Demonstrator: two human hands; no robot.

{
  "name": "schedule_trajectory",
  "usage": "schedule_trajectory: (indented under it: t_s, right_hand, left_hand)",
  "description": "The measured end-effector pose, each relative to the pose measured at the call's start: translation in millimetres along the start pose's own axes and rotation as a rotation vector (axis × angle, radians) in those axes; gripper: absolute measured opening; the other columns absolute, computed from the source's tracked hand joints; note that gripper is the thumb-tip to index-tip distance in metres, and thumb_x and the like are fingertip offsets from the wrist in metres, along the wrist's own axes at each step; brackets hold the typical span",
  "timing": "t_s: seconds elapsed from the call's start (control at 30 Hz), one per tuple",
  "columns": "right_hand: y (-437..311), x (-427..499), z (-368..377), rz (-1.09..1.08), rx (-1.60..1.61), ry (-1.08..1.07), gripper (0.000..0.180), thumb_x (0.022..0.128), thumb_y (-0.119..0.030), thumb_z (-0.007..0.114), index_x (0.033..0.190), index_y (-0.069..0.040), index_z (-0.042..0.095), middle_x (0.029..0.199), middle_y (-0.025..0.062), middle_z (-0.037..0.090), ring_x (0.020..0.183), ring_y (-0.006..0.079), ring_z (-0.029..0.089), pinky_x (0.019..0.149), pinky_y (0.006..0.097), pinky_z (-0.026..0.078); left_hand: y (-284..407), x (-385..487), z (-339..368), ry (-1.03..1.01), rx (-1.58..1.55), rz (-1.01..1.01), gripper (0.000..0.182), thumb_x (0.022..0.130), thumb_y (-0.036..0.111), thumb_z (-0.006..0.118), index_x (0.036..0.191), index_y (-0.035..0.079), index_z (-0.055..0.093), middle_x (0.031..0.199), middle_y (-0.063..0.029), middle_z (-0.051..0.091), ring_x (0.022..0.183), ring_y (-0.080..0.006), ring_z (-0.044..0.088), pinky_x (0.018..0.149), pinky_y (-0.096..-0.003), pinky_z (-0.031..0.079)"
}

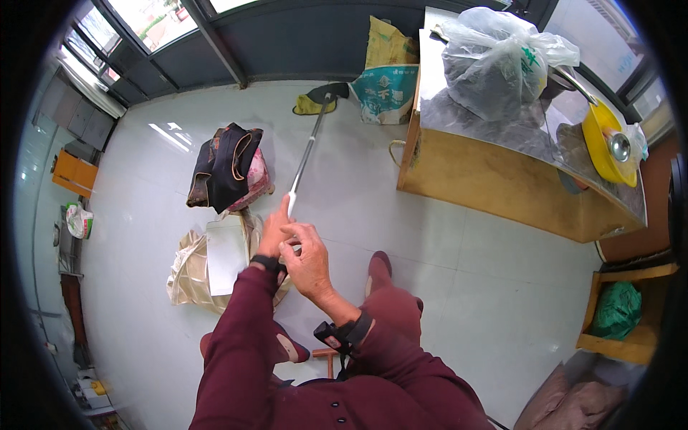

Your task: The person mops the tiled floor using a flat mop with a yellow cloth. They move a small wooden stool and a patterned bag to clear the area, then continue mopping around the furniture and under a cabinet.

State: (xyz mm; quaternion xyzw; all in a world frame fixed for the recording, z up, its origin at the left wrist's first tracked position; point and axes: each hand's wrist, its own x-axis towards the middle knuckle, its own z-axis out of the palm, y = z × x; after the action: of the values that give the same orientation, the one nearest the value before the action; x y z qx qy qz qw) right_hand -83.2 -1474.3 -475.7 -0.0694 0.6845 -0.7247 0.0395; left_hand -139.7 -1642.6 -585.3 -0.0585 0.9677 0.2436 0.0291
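My left hand [274, 232] grips the white handle [292, 201] of a mop with a metal pole [307, 153], its index finger laid along it. The pole slants away to a yellow and dark mop head [317, 102] flat on the floor. My right hand [308, 259] is curled right beside my left hand and wrist, thumb and fingertips bent towards each other. Whether it also holds the pole's end is hidden. Black straps with small devices sit on my left wrist [269, 263] and right forearm [359, 330].
Dark clothing [226, 166] lies over a pink floral seat, near a beige cloth with a white board [223, 258]. A woven sack [384, 94] touches the mop head's right. A wooden cabinet [484, 172] bears a plastic bag [489, 70] and yellow basin [599, 145]. Shelving lines the left.
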Motion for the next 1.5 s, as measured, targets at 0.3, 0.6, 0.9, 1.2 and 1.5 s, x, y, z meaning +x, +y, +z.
schedule_trajectory:
  t_s: [0.3,0.6,0.9,1.2,1.5]
  right_hand:
    - [7,-18,11,-0.013,-0.006,-0.095,0.028,0.083,-0.005,0.062,0.110,-0.001,0.063,0.103,0.0124,0.061,0.085,0.0229,0.068,0.074,0.0331,0.054]
    - [1,-18,21,0.054,0.131,-0.150,0.025,0.083,-0.008,0.060,0.107,-0.004,0.063,0.103,0.0156,0.063,0.093,0.0313,0.064,0.083,0.0385,0.051]
    - [2,-1,10,0.037,0.131,-0.023,0.025,0.083,-0.007,0.061,0.107,-0.003,0.062,0.100,0.0143,0.065,0.089,0.0285,0.066,0.081,0.0367,0.052]
    - [13,-7,8,0.051,0.108,-0.041,0.022,0.085,-0.005,0.060,0.106,0.000,0.062,0.099,0.0113,0.065,0.081,0.0189,0.066,0.075,0.0310,0.054]
    - [-1,-14,23,0.067,0.221,-0.221,0.023,0.083,-0.009,0.059,0.105,0.000,0.062,0.098,0.0154,0.065,0.089,0.0279,0.066,0.079,0.0368,0.052]
  left_hand:
    - [-7,-223,-54,-0.189,0.323,-0.214,0.075,0.086,0.017,0.061,0.152,0.019,0.026,0.075,-0.0288,0.064,0.068,-0.0480,0.063,0.064,-0.0566,0.050]
    - [-18,-74,-22,0.107,-0.115,0.299,0.060,0.090,0.021,0.056,0.146,0.019,0.038,0.090,-0.0249,0.068,0.082,-0.0472,0.064,0.072,-0.0565,0.050]
    - [23,19,1,-0.011,0.165,-0.072,0.059,0.089,0.016,0.056,0.145,0.015,0.037,0.081,-0.0279,0.065,0.079,-0.0503,0.061,0.068,-0.0572,0.047]
    - [-12,-179,-57,-0.118,0.200,-0.232,0.067,0.090,0.021,0.057,0.151,0.023,0.029,0.083,-0.0297,0.066,0.078,-0.0493,0.064,0.071,-0.0568,0.049]
    - [-32,-161,-39,-0.041,0.138,-0.075,0.064,0.090,0.021,0.059,0.150,0.021,0.035,0.089,-0.0281,0.067,0.084,-0.0477,0.064,0.073,-0.0526,0.051]
